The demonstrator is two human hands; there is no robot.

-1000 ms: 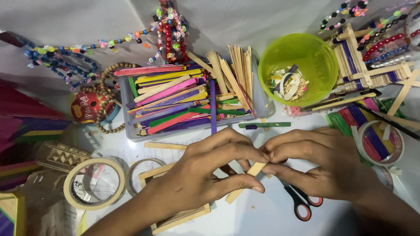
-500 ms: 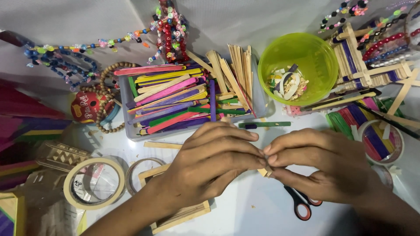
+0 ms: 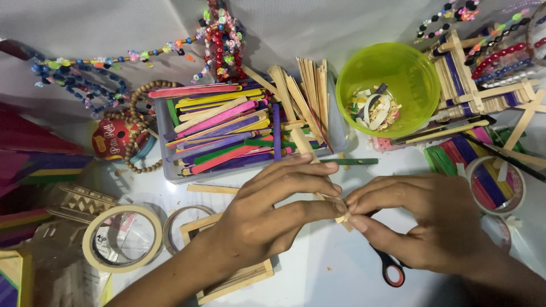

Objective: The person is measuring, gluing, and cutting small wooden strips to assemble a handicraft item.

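Observation:
My left hand (image 3: 267,213) and my right hand (image 3: 421,219) meet fingertip to fingertip over the white table, both pinching a short plain wooden craft stick (image 3: 341,218) whose tip shows between them. The stick is mostly hidden by my fingers. Under my left wrist lies a flat square frame of wooden sticks (image 3: 239,278). Scissors with a red and black handle (image 3: 391,270) lie beneath my right hand.
A clear tray of coloured and plain craft sticks (image 3: 227,131) stands behind my hands. A green bowl with scraps (image 3: 387,88) sits at the back right, beside a stick-built structure (image 3: 483,79). Tape rolls (image 3: 121,237) lie left; beaded strings (image 3: 222,40) lie along the back.
The hands have closed together around the stick, hiding most of it. The stick's lower end, seen below the hands a second ago, is now covered.

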